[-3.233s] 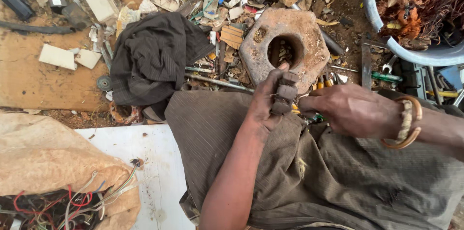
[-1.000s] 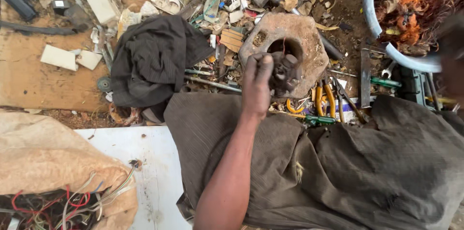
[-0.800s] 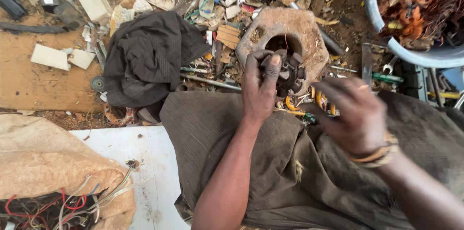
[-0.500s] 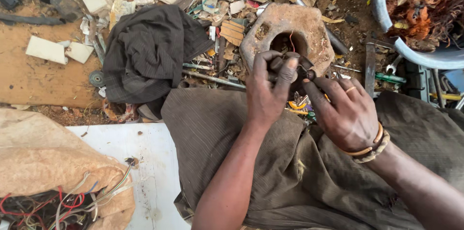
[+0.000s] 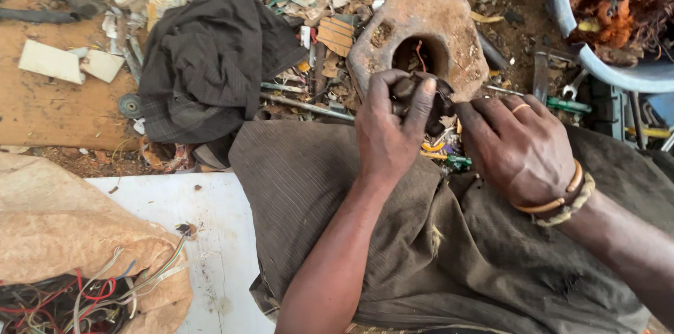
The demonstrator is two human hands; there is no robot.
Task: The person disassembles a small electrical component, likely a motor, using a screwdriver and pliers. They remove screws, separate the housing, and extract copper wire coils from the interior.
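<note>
Fingers of the left hand (image 5: 390,134) wrap in a closed grip around a small dark metal part (image 5: 421,99), held just in front of the rusty holed block (image 5: 421,35), while the right hand (image 5: 519,144) pinches at the part's side. Both hands hover over a lap in grey-brown cloth (image 5: 393,236). Beyond lies dirt ground (image 5: 49,106) strewn with scrap, a dark garment (image 5: 210,60), a blue tub (image 5: 611,70) of tangled wire and a sack of cables (image 5: 70,264).

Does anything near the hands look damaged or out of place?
Yes. The rusty block behind the hands is chipped and corroded, with a hole through it, and wires spill loose from the torn sack at lower left.
</note>
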